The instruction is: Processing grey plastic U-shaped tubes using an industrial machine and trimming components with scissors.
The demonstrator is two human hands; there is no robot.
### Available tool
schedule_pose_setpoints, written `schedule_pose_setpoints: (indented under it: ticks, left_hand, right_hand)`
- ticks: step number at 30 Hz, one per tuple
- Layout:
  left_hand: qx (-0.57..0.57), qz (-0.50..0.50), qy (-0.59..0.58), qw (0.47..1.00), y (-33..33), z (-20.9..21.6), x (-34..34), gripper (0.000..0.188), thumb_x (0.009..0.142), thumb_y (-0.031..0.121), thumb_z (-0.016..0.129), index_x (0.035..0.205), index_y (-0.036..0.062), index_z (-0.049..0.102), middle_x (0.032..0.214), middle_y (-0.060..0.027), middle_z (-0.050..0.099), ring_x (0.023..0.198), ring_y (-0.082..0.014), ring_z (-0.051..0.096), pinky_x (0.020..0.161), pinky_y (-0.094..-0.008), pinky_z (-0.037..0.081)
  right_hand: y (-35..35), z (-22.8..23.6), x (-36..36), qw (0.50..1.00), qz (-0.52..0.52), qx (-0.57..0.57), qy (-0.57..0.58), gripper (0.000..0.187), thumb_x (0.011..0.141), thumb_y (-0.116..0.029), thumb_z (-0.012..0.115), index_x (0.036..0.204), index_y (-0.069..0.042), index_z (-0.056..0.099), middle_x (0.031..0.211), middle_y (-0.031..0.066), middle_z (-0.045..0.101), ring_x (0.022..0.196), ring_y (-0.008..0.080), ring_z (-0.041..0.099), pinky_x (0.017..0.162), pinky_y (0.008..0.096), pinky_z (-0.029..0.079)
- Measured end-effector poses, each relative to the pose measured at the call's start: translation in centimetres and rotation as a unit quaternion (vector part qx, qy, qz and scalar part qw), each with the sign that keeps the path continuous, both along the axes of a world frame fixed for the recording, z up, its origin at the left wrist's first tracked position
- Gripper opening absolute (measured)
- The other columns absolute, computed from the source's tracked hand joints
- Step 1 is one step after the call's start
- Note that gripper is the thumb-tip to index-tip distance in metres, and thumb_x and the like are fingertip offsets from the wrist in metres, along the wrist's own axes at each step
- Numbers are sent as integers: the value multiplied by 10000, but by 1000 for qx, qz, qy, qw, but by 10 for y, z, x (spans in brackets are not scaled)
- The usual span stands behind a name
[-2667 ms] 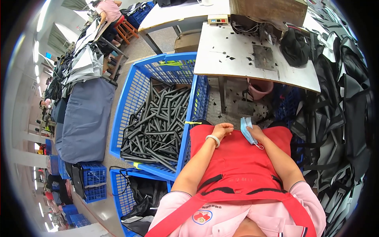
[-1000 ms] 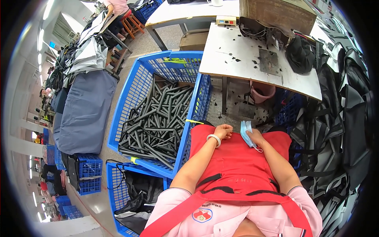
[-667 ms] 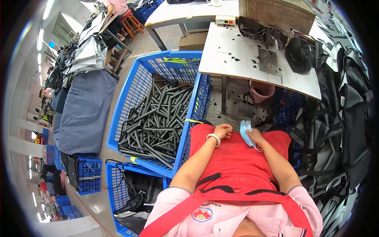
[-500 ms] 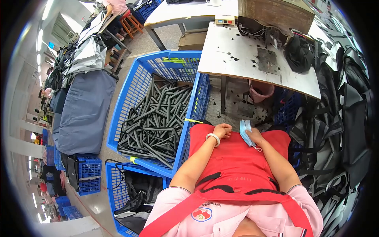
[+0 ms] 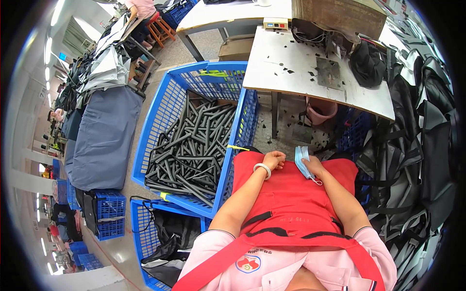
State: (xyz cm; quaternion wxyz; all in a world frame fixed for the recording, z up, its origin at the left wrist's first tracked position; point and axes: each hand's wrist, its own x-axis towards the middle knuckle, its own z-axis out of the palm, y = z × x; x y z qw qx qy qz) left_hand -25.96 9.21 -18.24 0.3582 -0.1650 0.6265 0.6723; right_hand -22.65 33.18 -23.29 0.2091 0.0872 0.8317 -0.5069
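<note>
A light blue face mask [image 5: 304, 164] with a white ear loop is held over my lap by my right hand [image 5: 315, 167], fingers closed on its edge. To its left, my left hand [image 5: 275, 160] rests above the red apron [image 5: 291, 194] with its fingers curled in, and nothing shows in them. A pale bangle [image 5: 262, 169] circles my left wrist. Close by on the left stands a large blue plastic basket [image 5: 221, 186], filled with many dark grey foam-like tubes [image 5: 189, 145].
Ahead, a white worktable [image 5: 276, 58] carries dark scraps, a small control box [image 5: 275, 24] and a black cloth bundle [image 5: 367, 64]. Beneath it sits a pink bucket [image 5: 321, 110]. Dark fabric pieces [image 5: 432, 160] pile up at right. A second blue basket [image 5: 141, 228] holds black material; a person [image 5: 141, 9] sits far left.
</note>
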Motion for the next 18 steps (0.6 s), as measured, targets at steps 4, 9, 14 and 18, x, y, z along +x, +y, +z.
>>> schedule_pose_setpoints:
  ticks: [4, 9, 14, 18]
  left_hand:
    - [-17, -1, -5, 1000, 1, -1, 0, 155, 903, 98, 618, 1042, 29, 614, 912, -69, 637, 691, -136, 614, 581, -278, 546]
    - [-12, -17, 16, 1000, 1, -2, 1, 163, 902, 89, 614, 1050, 23, 616, 909, -70, 639, 688, -135, 615, 575, -275, 547]
    - [-21, -34, 33, 999, 2, -3, 3, 166, 893, 79, 619, 1049, 20, 620, 875, -61, 639, 689, -133, 616, 572, -271, 547]
    - [-23, -34, 38, 998, 2, -2, 4, 168, 888, 83, 629, 1043, 20, 623, 860, -56, 637, 688, -131, 613, 572, -270, 546]
  right_hand:
    - [0, 3, 1, 1000, 9, 24, 4, 308, 919, -262, 575, 1047, 2, 667, 934, 104, 697, 857, 176, 637, 769, 331, 485]
    - [-1, 10, 2, 1000, 2, 4, 3, 309, 917, -267, 578, 1041, 0, 669, 925, 106, 697, 851, 176, 637, 767, 332, 485]
    - [-2, 10, 1, 1000, -1, 4, -10, 301, 916, -261, 578, 1037, -1, 672, 919, 96, 698, 841, 172, 636, 763, 328, 485]
    - [-1, 7, 1, 1000, 3, 1, -1, 297, 917, -255, 578, 1041, -1, 672, 920, 86, 698, 836, 164, 633, 764, 324, 485]
